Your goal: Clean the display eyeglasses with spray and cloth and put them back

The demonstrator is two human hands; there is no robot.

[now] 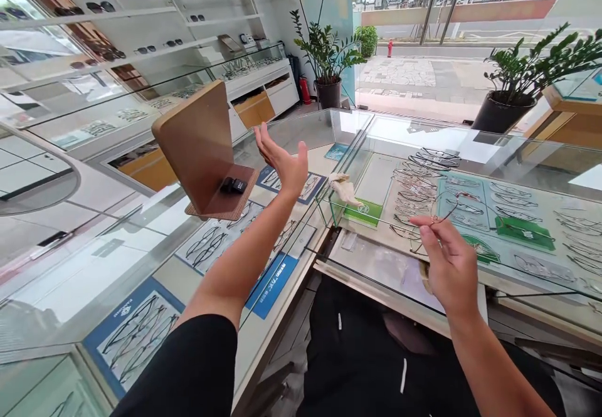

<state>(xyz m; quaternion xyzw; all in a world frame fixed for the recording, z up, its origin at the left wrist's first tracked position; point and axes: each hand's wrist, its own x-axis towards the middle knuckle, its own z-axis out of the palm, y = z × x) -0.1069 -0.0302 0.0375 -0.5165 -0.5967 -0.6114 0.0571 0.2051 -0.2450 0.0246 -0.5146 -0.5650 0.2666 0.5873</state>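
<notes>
My left hand (pixel 285 163) is raised above the glass counter, fingers apart and nothing in it. It is to the right of a brown folding stand (pixel 200 147) that has a small black object (pixel 233 185) on its base. My right hand (pixel 449 257) pinches a thin-framed pair of eyeglasses (pixel 442 216) between thumb and fingers, over the right display case. A crumpled whitish cloth (pixel 345 189) rests on the glass corner between my hands.
Glass cases hold rows of eyeglasses (pixel 515 207) and blue trays (pixel 134 335). Below the right case is an open drawer (pixel 376 269). Farther off stand potted plants (pixel 328 59), a red extinguisher (pixel 305 90) and shelves (pixel 117 15) with sunglasses.
</notes>
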